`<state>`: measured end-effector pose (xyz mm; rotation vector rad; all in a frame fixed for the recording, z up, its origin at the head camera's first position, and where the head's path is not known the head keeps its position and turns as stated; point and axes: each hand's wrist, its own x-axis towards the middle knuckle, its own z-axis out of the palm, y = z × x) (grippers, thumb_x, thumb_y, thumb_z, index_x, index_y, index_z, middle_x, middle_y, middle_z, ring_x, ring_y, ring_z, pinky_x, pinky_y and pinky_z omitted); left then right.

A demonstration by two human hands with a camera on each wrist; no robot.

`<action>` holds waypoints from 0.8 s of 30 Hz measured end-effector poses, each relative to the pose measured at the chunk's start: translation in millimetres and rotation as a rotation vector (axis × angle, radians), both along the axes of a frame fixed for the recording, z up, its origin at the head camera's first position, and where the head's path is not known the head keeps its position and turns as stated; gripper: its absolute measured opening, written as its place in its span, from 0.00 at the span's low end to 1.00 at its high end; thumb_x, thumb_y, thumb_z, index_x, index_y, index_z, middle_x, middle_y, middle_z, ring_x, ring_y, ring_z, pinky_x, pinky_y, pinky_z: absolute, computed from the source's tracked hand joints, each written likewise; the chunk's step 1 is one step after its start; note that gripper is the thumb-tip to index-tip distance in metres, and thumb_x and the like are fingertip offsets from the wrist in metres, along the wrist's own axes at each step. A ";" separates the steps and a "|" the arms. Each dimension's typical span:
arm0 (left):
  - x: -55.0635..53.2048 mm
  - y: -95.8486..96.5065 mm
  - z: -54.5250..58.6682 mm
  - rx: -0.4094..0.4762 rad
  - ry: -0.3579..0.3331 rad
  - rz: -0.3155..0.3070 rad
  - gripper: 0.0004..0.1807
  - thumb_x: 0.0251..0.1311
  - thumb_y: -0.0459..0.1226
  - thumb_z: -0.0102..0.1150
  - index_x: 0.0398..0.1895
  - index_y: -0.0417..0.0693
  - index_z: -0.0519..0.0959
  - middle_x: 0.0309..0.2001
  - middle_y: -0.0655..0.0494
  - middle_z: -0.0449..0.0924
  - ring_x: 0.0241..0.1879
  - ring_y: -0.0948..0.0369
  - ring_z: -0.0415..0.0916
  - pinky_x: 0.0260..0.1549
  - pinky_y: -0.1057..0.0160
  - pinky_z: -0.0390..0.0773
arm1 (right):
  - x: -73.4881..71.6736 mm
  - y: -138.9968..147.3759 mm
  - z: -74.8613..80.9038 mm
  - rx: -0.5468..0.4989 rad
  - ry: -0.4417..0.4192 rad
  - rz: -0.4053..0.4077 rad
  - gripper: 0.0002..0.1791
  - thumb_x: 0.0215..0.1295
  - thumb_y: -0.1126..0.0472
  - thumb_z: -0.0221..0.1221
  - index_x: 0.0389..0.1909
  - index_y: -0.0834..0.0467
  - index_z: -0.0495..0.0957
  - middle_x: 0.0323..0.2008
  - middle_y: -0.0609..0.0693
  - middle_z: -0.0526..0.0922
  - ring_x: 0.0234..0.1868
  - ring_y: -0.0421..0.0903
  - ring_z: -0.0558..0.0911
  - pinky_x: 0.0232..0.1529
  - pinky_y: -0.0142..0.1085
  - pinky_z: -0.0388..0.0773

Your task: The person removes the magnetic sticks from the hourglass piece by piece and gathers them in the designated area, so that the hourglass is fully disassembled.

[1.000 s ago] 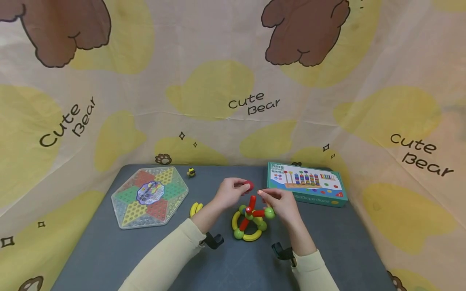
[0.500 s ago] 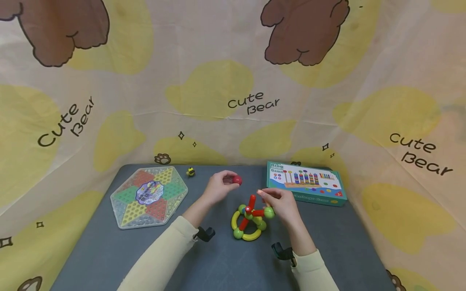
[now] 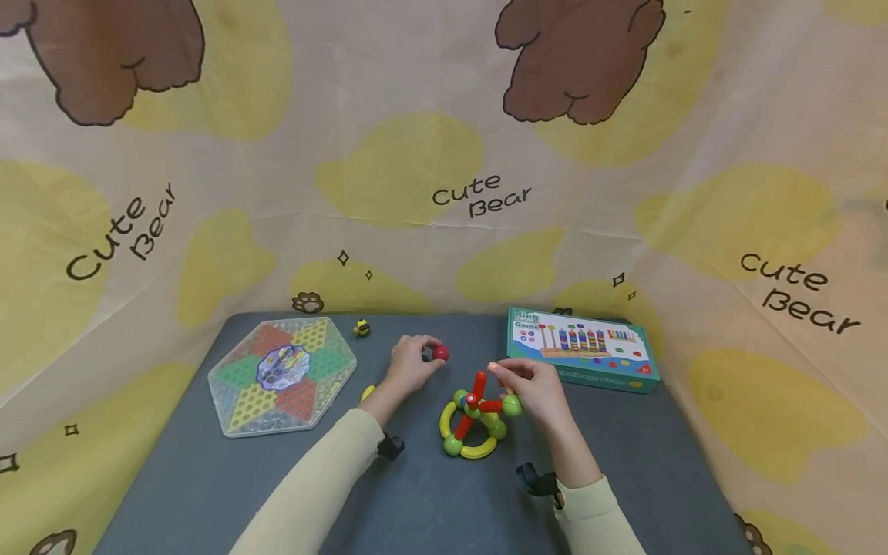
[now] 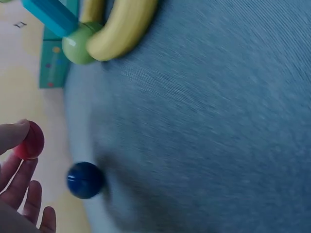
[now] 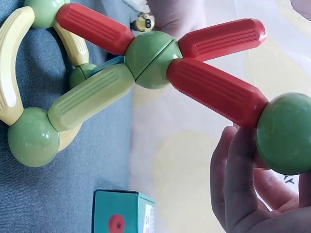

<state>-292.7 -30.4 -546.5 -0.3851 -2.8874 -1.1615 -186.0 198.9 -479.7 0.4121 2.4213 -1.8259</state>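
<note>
Left hand: the left hand [image 3: 409,364] sits just above centre of the head view, fingertips pinching a red ball [image 3: 440,353] low over the desk [image 3: 208,478]; the left wrist view has that ball at its left edge, thumb pressed on it.
Blue ball: a blue ball [image 4: 85,180] lies on the desk just beside the red one, lower left in the left wrist view; whether the two touch cannot be told.
Right hand: the right hand [image 3: 533,391] is right of centre in the head view, fingers curled round a green ball [image 3: 512,405] on the end of a red rod [image 5: 217,92].
Stick-and-ball toy: the toy [image 3: 475,420] stands at the centre of the head view, just left of the right hand. Red rods fan out from a green hub ball [image 5: 151,59], a pale green rod [image 5: 91,97] drops to another green ball, and yellow curved pieces [image 3: 480,452] ring the base on the desk.
Grip detail: in the right wrist view, fingers [image 5: 233,174] cup the green end ball at lower right, held clear of the desk.
Checkers board: a hexagonal board [image 3: 283,375] lies left of centre on the desk, well apart from the left hand.
Game box: a teal box [image 3: 581,349] lies right of centre, near the right hand.
Small bits: a tiny yellow-and-black figure [image 3: 361,328] sits at the desk's far edge; a yellow piece [image 3: 366,394] peeks out beside the left wrist.
Backdrop: a bear-print cloth [image 3: 444,154] fills the upper frame.
</note>
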 end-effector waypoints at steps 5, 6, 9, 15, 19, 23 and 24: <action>-4.2 -4.5 -13.5 0.007 -0.038 0.012 0.18 0.59 0.43 0.72 0.52 0.49 0.84 0.53 0.49 0.83 0.56 0.49 0.70 0.59 0.45 0.67 | 0.2 1.3 -1.7 -0.001 -0.002 -0.006 0.21 0.61 0.45 0.70 0.49 0.53 0.86 0.42 0.54 0.86 0.45 0.57 0.85 0.39 0.36 0.85; -4.6 -5.1 -15.3 0.012 -0.045 0.014 0.18 0.59 0.42 0.72 0.52 0.49 0.84 0.53 0.48 0.83 0.56 0.48 0.70 0.59 0.45 0.67 | 0.3 1.4 -1.8 -0.001 -0.002 -0.005 0.21 0.60 0.45 0.70 0.49 0.53 0.86 0.42 0.54 0.86 0.44 0.57 0.85 0.39 0.36 0.85; -6.4 -5.8 -20.3 0.013 -0.055 0.022 0.19 0.59 0.43 0.72 0.53 0.49 0.83 0.53 0.48 0.83 0.57 0.48 0.70 0.60 0.44 0.67 | 0.5 1.5 -2.1 -0.003 0.003 -0.001 0.21 0.60 0.45 0.70 0.49 0.54 0.86 0.41 0.55 0.86 0.44 0.58 0.85 0.39 0.36 0.85; -10.6 -8.2 -28.6 0.016 -0.060 0.034 0.19 0.59 0.42 0.72 0.53 0.49 0.83 0.55 0.46 0.82 0.60 0.47 0.68 0.60 0.43 0.67 | 0.8 0.5 -1.5 -0.007 0.022 0.005 0.20 0.60 0.46 0.71 0.47 0.54 0.87 0.40 0.57 0.87 0.36 0.54 0.86 0.37 0.37 0.85; -13.6 -8.4 -33.0 0.017 -0.053 0.017 0.19 0.59 0.40 0.72 0.53 0.46 0.83 0.54 0.46 0.82 0.59 0.47 0.69 0.62 0.43 0.68 | 0.8 0.7 -1.1 -0.006 0.024 0.004 0.20 0.60 0.46 0.71 0.47 0.54 0.87 0.40 0.58 0.86 0.33 0.50 0.85 0.36 0.37 0.85; -14.6 -7.2 -35.6 0.024 -0.064 0.000 0.18 0.59 0.37 0.71 0.53 0.45 0.83 0.54 0.45 0.82 0.57 0.47 0.72 0.61 0.45 0.72 | 0.3 1.2 -0.6 -0.017 0.019 0.005 0.20 0.60 0.46 0.71 0.47 0.54 0.87 0.42 0.61 0.86 0.37 0.55 0.86 0.37 0.36 0.84; -14.6 -6.9 -35.7 0.028 -0.069 -0.001 0.18 0.59 0.36 0.71 0.53 0.44 0.83 0.54 0.45 0.82 0.57 0.47 0.72 0.60 0.46 0.74 | 0.2 1.2 -0.2 -0.019 0.018 0.007 0.20 0.60 0.46 0.71 0.47 0.54 0.87 0.43 0.62 0.86 0.38 0.55 0.85 0.37 0.36 0.84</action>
